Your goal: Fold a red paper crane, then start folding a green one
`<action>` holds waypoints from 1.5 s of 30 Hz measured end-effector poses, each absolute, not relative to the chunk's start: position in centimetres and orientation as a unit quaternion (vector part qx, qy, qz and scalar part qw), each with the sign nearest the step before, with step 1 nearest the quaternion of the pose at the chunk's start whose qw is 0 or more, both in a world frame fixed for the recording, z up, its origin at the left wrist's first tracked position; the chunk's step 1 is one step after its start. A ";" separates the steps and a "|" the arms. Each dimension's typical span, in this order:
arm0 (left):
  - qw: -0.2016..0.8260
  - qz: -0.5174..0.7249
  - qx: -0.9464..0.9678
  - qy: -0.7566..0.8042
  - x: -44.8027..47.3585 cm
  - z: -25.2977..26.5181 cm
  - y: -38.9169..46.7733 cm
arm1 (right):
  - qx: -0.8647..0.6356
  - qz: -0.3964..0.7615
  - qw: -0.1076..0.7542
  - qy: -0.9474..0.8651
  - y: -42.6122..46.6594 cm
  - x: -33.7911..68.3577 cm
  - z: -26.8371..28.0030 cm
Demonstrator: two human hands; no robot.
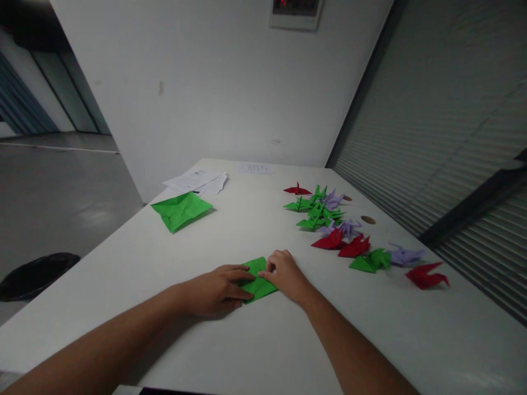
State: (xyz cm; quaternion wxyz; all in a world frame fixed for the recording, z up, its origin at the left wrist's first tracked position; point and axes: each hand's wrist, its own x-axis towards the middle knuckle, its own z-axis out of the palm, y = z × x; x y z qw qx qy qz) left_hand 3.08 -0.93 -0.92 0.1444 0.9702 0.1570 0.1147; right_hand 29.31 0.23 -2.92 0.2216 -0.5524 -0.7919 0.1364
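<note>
A folded piece of green origami paper [257, 285] lies flat on the white table in front of me. My left hand [222, 289] rests on its left side, fingers stretched out and spread over the paper. At the paper's right side is my right hand [286, 274], its fingers curled, with thumb and forefinger pinching the edge. The fingers cover parts of the sheet, so its full outline is hidden.
Folded cranes in green, red [426, 275] and purple [405, 255] spread along the table's right side. A creased green sheet [181, 211] lies at the left, before printed papers [197, 180]. Beyond the left edge stands a black-lined bin [39, 274]. A wall closes the far end.
</note>
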 end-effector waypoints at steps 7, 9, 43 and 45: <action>0.163 0.115 0.971 0.130 3.0 -0.6 -0.9 | -0.595 0.102 0.196 -0.773 0.6 29.6 -2.9; 0.167 0.113 0.972 0.124 3.0 -0.6 -0.9 | -0.612 0.088 0.181 -0.765 0.7 29.7 -2.8; 0.141 0.078 0.980 0.114 3.0 -0.9 -1.1 | -0.480 0.148 0.183 -0.845 -0.5 29.5 -2.2; 0.152 0.083 0.978 0.116 2.9 -0.8 -1.1 | -0.472 0.153 0.183 -0.849 -0.5 29.6 -2.2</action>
